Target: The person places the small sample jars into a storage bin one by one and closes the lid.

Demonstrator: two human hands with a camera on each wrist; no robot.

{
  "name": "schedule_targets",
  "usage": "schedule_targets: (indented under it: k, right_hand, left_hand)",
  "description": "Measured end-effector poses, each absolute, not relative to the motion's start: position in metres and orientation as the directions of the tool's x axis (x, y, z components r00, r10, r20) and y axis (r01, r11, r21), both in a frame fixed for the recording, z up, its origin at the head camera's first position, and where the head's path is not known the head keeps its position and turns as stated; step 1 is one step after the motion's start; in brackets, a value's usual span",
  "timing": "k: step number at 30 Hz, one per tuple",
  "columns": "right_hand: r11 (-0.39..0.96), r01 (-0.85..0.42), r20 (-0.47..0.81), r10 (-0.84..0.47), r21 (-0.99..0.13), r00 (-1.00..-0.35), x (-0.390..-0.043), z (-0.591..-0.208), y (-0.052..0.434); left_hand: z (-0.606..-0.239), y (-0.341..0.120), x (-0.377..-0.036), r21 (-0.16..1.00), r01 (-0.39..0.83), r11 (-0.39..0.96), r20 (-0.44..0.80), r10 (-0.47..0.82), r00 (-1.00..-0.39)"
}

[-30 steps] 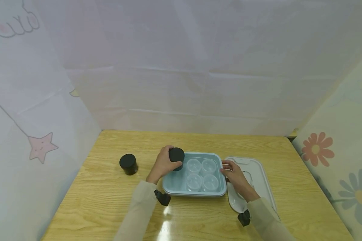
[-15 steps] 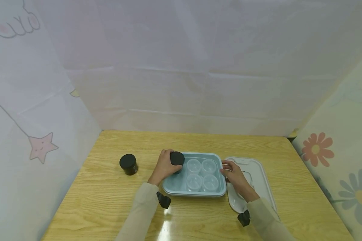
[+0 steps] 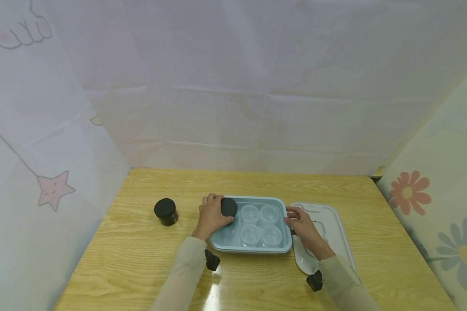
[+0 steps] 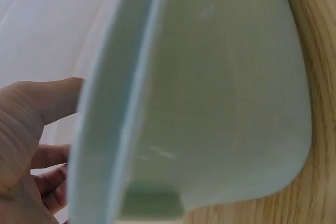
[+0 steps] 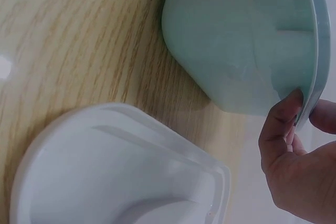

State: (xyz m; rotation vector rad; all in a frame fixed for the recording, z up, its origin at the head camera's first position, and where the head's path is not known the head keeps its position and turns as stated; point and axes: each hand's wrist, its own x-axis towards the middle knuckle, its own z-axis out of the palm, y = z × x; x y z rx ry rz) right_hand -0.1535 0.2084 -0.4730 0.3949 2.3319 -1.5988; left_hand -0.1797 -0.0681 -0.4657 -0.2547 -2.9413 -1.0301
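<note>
The small black round-lidded jar (image 3: 228, 208) sits in the back-left corner of the pale blue rectangular plastic tub (image 3: 257, 248), which rests on the light wooden table (image 3: 132, 259). The jar appears light, rigid and smooth-sided, likely somewhat slippery; the sound place to take it is around the lid and upper wall, where the fingers can wrap it. Beside it in the tub stand four clear plastic cups (image 3: 260, 224), thin-walled and probably easy to topple or crush, so clearance is tight. The left hand (image 3: 212, 216) has its fingers curled round the jar, thumb toward the tub's interior. The right hand (image 3: 301, 224) pinches the tub's right rim; the right wrist view shows the thumb (image 5: 281, 124) on the outer wall and the other fingers over the lip. A white moulded plastic lid (image 3: 334, 229) lies just right of the tub, partly under that hand. A second black jar (image 3: 165, 211) stands apart to the left.
</note>
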Motion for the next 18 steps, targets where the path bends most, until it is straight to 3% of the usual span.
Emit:
schedule_targets:
  k: [9,18]
  right_hand:
    - [0.354,0.376,-0.379,0.065,-0.856,-0.923,-0.1557,-0.4736,0.2079]
    - [0.352,0.383,-0.383,0.071,-0.854,-0.921,-0.1548,-0.4732,0.2089]
  left_hand:
    - [-0.4685,-0.0658,-0.1792,0.561,0.185,0.807,0.072,0.174,-0.982]
    - [-0.4667,-0.0668,-0.1767,0.617,0.182,0.766,0.068,0.179,-0.982]
